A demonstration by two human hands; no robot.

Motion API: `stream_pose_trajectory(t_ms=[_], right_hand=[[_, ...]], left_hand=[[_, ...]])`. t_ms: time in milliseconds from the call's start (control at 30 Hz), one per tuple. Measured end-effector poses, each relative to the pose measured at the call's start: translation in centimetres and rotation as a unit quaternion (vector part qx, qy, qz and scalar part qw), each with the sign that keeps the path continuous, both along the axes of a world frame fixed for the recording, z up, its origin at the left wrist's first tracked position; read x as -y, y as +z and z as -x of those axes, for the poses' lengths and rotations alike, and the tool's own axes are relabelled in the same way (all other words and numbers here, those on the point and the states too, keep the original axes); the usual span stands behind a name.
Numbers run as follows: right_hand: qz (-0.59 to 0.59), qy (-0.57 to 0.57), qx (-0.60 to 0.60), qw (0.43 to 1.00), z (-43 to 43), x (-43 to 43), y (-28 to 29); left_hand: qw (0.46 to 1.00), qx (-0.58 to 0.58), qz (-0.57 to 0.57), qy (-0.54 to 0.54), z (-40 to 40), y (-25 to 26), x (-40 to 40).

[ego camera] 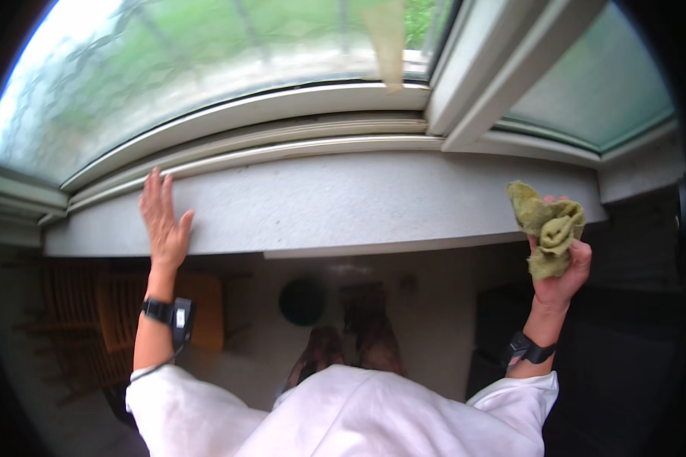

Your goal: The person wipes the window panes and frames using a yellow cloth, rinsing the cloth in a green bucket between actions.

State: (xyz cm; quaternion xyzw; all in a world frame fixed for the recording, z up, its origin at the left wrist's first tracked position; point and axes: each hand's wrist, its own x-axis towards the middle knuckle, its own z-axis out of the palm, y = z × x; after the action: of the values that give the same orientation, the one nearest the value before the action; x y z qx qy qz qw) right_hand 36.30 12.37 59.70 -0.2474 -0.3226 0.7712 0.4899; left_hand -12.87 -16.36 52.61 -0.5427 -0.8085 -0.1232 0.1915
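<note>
A crumpled yellow-green cloth is gripped in my right hand, over the right end of a pale speckled windowsill. Part of that hand's fingers hides behind the cloth. My left hand rests flat near the sill's left end, holding nothing. Its fingertips reach the white sliding-window track, and its thumb is spread away from the fingers. Above the sill stands a textured glass pane in a white frame.
A strip of tan tape hangs down the pane's right side. At right is a second frosted pane. Below the sill, slatted wooden chairs stand at left. A dark green round container sits on the floor ahead of my feet.
</note>
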Motion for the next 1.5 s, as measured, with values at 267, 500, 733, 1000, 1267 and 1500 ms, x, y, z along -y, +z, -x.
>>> stream_pose_trajectory(t_ms=[267, 500, 733, 1000, 1267, 1500], right_hand=[[-0.424, 0.185, 0.328, 0.824, 13.4, -1.0, 4.2], [-0.513, 0.111, 0.429, 0.735, 16.6, -3.5, 6.3], [-0.653, 0.06, 0.495, 0.57, 16.5, -5.9, 4.2], [-0.72, 0.065, 0.549, 0.419, 18.0, -5.8, 0.1], [-0.732, 0.102, 0.58, 0.343, 18.7, -5.6, 1.0], [-0.732, 0.077, 0.542, 0.405, 19.5, -5.1, 4.3]], left_hand=[[0.999, 0.015, 0.026, 0.029, -0.4, 0.0, -1.6], [0.999, 0.022, 0.015, 0.037, -0.5, -0.2, -1.2], [0.999, 0.022, 0.012, 0.039, -0.6, -0.4, -1.7], [0.999, 0.034, 0.021, 0.034, -0.5, 0.2, -1.7], [0.998, 0.053, 0.016, 0.025, -0.2, -0.1, -1.8], [0.999, 0.037, 0.008, 0.032, -0.1, -0.6, -1.3]])
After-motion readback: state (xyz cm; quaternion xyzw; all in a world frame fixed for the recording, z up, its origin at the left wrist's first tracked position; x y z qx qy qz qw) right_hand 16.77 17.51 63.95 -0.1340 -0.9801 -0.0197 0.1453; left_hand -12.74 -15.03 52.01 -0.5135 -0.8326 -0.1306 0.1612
